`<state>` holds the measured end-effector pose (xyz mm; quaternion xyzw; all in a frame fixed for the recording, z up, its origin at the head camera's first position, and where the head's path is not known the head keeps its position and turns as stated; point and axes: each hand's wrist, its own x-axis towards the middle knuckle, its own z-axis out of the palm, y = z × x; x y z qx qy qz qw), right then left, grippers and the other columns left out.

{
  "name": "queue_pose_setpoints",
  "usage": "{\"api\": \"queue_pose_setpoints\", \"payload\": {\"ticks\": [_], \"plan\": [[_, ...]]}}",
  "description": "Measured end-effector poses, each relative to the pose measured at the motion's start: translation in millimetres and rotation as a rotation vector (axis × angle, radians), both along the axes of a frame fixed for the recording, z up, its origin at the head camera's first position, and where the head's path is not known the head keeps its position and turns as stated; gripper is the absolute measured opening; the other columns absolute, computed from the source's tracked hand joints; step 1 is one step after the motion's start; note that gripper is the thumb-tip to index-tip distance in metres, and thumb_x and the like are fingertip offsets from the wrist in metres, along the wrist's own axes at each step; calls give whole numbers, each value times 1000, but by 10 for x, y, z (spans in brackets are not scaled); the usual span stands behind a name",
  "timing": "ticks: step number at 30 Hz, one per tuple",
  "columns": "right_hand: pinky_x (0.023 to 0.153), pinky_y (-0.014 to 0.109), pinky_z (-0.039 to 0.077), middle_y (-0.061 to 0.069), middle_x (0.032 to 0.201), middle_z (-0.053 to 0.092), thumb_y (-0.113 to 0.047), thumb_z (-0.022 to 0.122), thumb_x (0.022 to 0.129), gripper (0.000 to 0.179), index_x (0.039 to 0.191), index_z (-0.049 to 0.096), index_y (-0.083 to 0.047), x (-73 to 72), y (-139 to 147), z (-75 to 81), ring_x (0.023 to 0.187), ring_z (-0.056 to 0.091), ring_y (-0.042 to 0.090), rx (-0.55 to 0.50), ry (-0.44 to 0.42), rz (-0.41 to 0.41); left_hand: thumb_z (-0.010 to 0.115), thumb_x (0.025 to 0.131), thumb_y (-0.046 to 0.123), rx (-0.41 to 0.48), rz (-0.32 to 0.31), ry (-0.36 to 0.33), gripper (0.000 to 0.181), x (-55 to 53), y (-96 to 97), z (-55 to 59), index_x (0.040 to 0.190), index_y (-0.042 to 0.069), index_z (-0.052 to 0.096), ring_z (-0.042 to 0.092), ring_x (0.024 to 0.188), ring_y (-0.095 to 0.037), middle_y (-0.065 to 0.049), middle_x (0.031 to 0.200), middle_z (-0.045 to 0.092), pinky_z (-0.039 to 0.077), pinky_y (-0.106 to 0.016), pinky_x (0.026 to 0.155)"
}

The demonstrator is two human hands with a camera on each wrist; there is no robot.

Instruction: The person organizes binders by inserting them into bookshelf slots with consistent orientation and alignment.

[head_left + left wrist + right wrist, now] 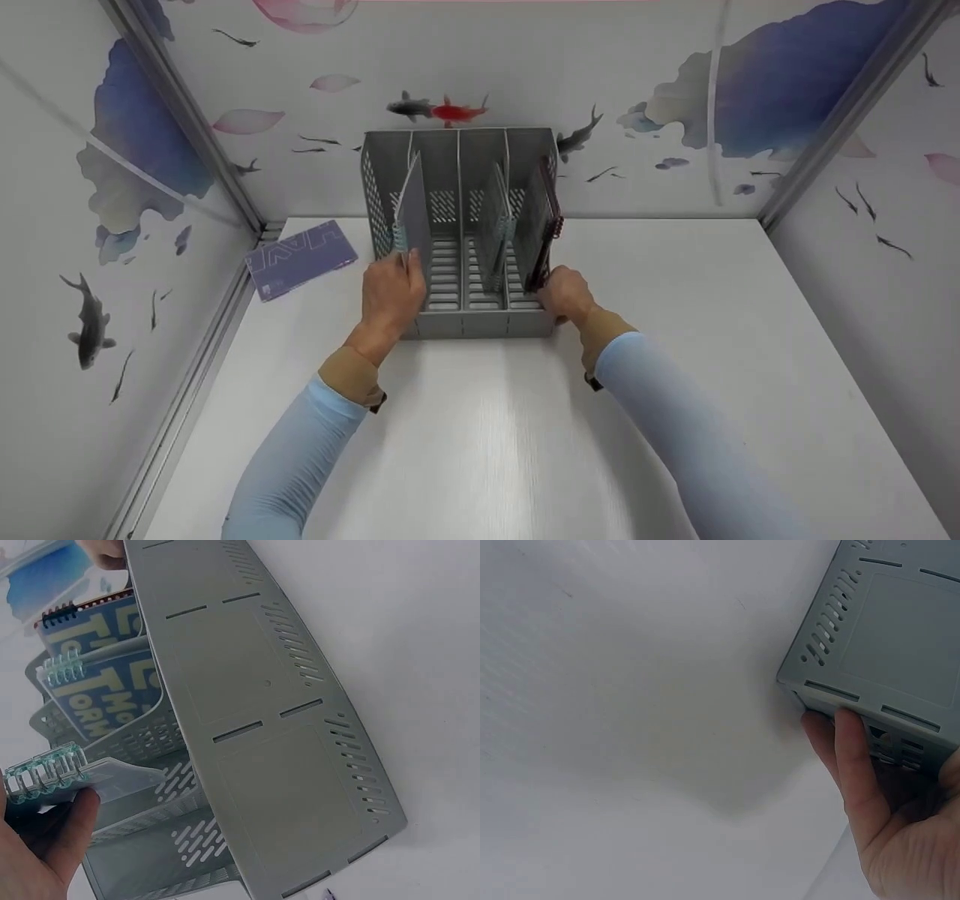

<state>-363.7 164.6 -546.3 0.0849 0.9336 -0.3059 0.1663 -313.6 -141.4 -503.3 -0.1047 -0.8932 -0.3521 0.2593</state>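
Note:
A grey plastic file organizer [486, 324] with several upright compartments stands on the table against the back wall. My left hand [394, 289] pinches a spiral notebook [415, 204] with pale teal rings, which stands tilted in the left part of the organizer. In the left wrist view, the thumb [75, 829] lies on the notebook just below its rings. My right hand [568, 294] holds the organizer's right side near the front corner; in the right wrist view its fingers [855, 757] lie against the slotted side wall. Farther right inside stand another teal-ringed notebook [493, 229] and a dark-ringed notebook [538, 225].
A purple booklet [302, 260] lies flat on the white table [675, 300], left of the organizer. Patterned wall panels [510, 60] with metal corner frames [855, 97] enclose the table at the back and both sides.

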Motion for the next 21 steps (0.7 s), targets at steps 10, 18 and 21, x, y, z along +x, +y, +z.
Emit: {"api": "queue_pose_setpoints", "payload": {"ticks": [10, 18, 21], "plan": [[59, 34, 66, 20, 110, 73, -15, 58, 109, 25, 120, 68, 6, -13, -2, -13, 65, 74, 23, 4, 5, 1, 49, 118, 22, -3, -2, -25, 39, -120, 116, -56, 79, 17, 44, 42, 65, -18, 1, 72, 46, 34, -35, 60], [68, 38, 69, 17, 109, 72, -14, 57, 108, 26, 122, 68, 4, 5, -12, 1, 67, 74, 22, -6, -20, -11, 48, 119, 26, 8, 32, -89, 36, -215, 201, -92, 86, 13, 55, 47, 69, -18, 1, 75, 50, 37, -34, 63], [68, 37, 69, 22, 117, 75, -13, 57, 108, 30, 129, 66, 6, -11, -17, 8, 68, 75, 23, -1, -39, -23, 47, 120, 27, 28, 41, -104, 38, -270, 233, -118, 91, 7, 62, 49, 71, -19, -1, 77, 53, 40, -35, 65]]}}
